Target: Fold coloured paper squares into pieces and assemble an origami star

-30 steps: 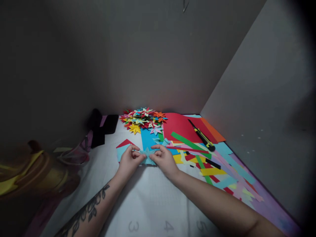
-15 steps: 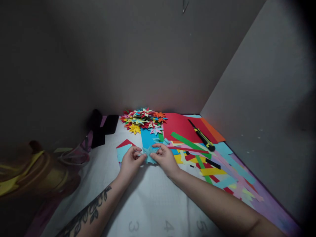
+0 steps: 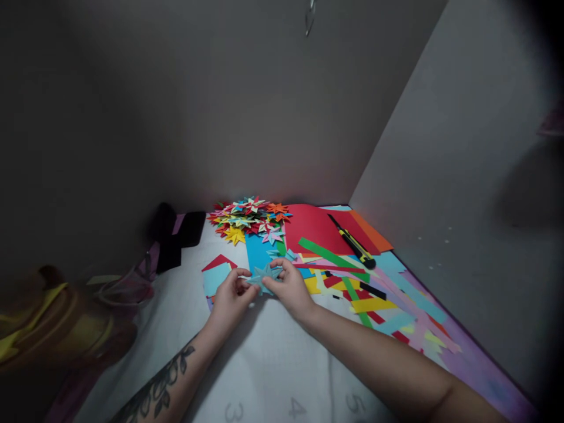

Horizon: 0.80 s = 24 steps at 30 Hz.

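Note:
A light blue folded paper star is held between my two hands, above the white table cover. My left hand pinches its left points between thumb and fingers. On the other side, my right hand grips the star with the thumb on its front face. Just behind the star lie small folded light blue paper pieces. A pile of colourful folded paper stars sits further back, against the wall.
Right of my hands lie a yellow and black utility knife on red paper sheets, and scattered paper strips. Left are square paper sheets, a black flat object and a blurred brown and yellow object.
The star has tilted and turned slightly in my fingers, with both hands still on it. The whole view has shifted a little as my head moved.

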### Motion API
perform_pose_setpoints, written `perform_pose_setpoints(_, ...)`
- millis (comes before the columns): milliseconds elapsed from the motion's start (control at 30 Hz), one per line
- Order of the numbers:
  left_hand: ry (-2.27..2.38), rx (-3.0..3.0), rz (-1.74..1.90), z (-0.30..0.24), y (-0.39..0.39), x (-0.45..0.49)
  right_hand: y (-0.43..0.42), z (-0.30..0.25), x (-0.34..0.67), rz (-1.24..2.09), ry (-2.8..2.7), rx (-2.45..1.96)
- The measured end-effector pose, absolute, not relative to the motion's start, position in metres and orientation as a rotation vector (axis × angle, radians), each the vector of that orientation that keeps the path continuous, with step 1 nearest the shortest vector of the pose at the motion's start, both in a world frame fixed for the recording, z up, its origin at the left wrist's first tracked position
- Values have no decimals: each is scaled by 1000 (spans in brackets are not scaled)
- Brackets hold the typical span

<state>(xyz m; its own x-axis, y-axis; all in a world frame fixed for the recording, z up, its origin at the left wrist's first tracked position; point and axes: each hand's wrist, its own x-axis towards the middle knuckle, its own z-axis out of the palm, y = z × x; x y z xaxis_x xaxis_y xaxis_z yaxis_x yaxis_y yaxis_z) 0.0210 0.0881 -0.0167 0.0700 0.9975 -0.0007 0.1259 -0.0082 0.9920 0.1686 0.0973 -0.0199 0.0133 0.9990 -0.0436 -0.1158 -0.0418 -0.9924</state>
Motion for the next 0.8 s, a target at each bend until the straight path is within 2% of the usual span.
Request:
perform_pose_setpoints(200, 1257, 1388, 1033, -5, 90, 10, 103, -4, 178, 1258, -1001, -1082)
perform_pose_setpoints(267, 1283, 1412, 1048, -1, 99, 9, 101, 1, 180, 1497, -1061, -898)
perform_pose_setpoints(367, 1305, 1558, 1004, 2, 123, 15, 88, 2, 177, 2023, -1312, -591)
perform_pose_setpoints(467, 1385, 1893, 879, 3, 156, 33, 74, -6, 170, 2317, -1484, -500)
perform_pose_setpoints(600, 1438, 2167, 743, 2, 192, 60, 71, -18, 166, 2397, -1505, -459)
perform_pose_setpoints(800, 1433, 2123, 541, -6, 211, 74, 77, -14, 169, 2380, -1551, -477)
